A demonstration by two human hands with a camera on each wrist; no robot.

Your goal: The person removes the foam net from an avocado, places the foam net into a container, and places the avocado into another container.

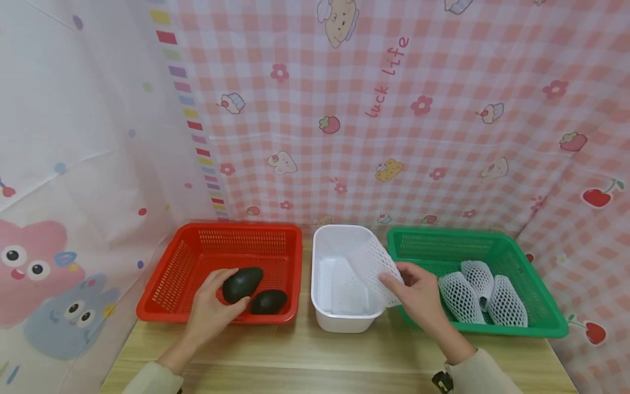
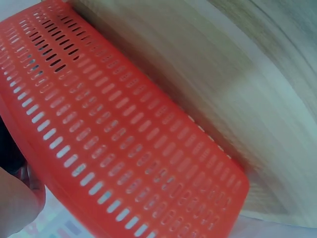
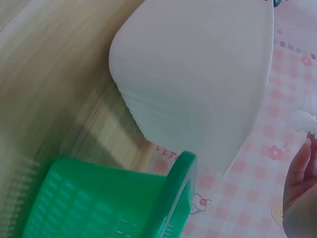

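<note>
In the head view my left hand (image 1: pixel 211 309) grips a dark green avocado (image 1: pixel 243 284) between thumb and fingers, over the front of the red basket (image 1: pixel 221 318). Beside it in that basket lies a second avocado (image 1: pixel 269 302). My right hand (image 1: pixel 422 295) pinches a white foam net sleeve (image 1: pixel 375 267) by its right edge, above the right rim of the white bin (image 1: pixel 322 323). More white foam netting (image 1: pixel 349 290) lies inside the bin. In the right wrist view, the right hand (image 3: pixel 302 198) shows at the right edge with a bit of net.
A green basket (image 1: pixel 512 331) stands on the right, holding three foam net sleeves (image 1: pixel 509 302); a dark surface shows at the end of one. All three containers stand on a wooden table (image 1: pixel 295 361), against a pink checked cloth (image 1: pixel 305 109).
</note>
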